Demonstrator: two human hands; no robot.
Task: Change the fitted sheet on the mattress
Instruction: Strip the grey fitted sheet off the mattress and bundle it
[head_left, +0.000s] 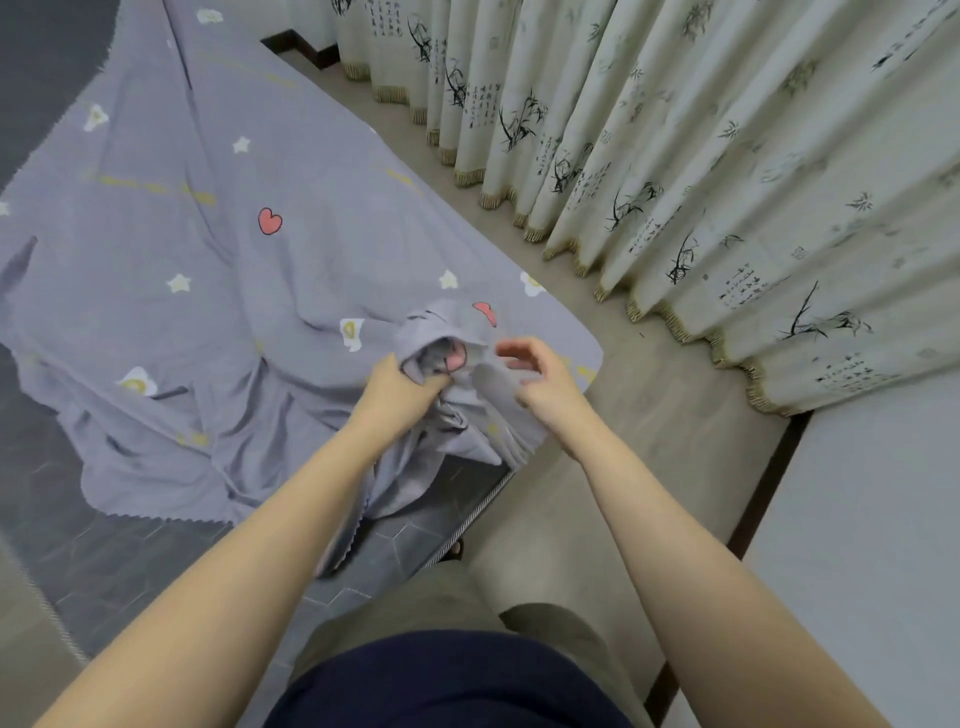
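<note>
Sheet (208, 244) bunched inside left grip (402, 387).

A bare floor strip (613, 415) runs between mattress (415, 535) and curtains (675, 182).

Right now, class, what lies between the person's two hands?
In the head view, a bunched corner of the grey patterned sheet lies between the left hand, which grips it, and the right hand.
</note>
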